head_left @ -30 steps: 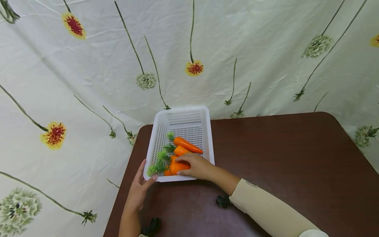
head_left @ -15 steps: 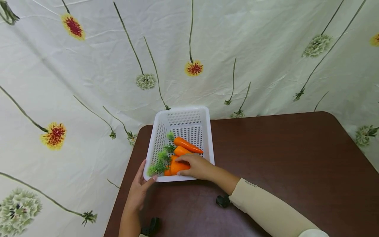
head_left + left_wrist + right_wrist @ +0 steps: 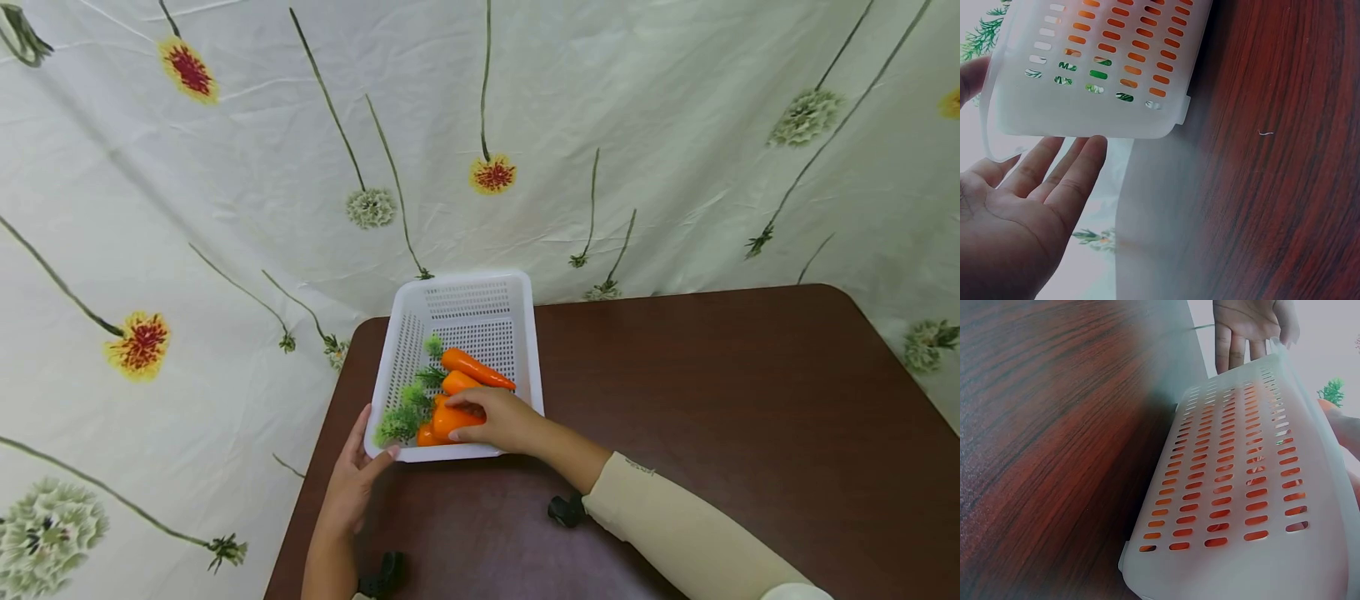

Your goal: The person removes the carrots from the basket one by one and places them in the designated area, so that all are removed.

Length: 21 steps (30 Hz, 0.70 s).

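Note:
A white perforated plastic basket (image 3: 534,358) stands at the table's far left. In it lie several orange carrots with green leafy tops, their tips pointing right. The farthest carrot (image 3: 476,367) lies uncovered. My right hand (image 3: 501,421) reaches over the basket's near right side, thumb and fingers around a thick orange carrot (image 3: 450,419) near the front wall. The palm hides that carrot's right end. My left hand (image 3: 351,483) holds the basket's near left corner, thumb over the rim and fingers against the outside, as the left wrist view shows at the basket wall (image 3: 1085,112).
The dark brown wooden table (image 3: 712,400) extends to the right and toward me. A white cloth (image 3: 262,167) printed with flowers hangs behind it and along its left. Dark wrist-camera mounts (image 3: 566,510) sit at both wrists.

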Tool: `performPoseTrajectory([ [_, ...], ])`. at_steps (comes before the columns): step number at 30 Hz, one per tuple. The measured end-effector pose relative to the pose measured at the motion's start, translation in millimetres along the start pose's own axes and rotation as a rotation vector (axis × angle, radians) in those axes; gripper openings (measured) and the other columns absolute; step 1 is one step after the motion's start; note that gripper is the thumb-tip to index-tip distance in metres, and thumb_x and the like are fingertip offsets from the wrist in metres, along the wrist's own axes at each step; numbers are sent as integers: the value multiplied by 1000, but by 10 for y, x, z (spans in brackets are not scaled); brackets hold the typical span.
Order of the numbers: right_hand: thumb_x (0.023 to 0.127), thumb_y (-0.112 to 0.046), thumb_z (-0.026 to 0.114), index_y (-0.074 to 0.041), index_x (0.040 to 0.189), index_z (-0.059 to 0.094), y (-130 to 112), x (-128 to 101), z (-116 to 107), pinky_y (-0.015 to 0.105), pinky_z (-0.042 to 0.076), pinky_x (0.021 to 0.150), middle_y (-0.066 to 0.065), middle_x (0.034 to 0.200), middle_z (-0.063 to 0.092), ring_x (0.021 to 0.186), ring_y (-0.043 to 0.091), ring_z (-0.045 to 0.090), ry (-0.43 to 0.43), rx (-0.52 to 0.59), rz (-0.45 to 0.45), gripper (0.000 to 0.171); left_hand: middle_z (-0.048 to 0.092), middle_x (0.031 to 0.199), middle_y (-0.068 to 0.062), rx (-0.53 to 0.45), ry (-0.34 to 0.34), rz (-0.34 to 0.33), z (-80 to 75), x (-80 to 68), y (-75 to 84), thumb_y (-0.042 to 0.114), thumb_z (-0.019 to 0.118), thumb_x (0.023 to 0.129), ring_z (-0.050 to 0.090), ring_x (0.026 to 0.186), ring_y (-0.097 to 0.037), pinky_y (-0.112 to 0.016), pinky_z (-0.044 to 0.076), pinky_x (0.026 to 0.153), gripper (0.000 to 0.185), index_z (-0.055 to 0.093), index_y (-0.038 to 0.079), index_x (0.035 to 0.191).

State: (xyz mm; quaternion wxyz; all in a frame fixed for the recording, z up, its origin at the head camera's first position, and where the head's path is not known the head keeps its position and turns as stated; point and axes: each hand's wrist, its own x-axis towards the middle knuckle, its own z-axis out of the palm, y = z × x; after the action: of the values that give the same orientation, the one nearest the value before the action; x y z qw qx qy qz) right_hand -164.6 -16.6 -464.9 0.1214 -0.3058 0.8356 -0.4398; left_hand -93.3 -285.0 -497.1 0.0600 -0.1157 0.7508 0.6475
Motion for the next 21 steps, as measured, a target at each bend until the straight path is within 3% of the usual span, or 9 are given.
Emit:
performPoseTrajectory([
  [14,89,-29,79,-13,133,64,26,7,-16,32,53,100,1,130,68,115,16,65,61,134,-23,49,35,163,-5,55,10,-8,-6,5,-6,22,70,96,61,114,1,-10,47,93,88,15,39,162],
  [21,88,-28,80,-12,133,65,36,-10,-21,33,55,96,3,130,67,109,18,66,139,192,-47,50,35,163,-5,48,1,-7,-28,12,-25,25,71,95,60,117,-1,-10,48,93,89,14,38,162],
])
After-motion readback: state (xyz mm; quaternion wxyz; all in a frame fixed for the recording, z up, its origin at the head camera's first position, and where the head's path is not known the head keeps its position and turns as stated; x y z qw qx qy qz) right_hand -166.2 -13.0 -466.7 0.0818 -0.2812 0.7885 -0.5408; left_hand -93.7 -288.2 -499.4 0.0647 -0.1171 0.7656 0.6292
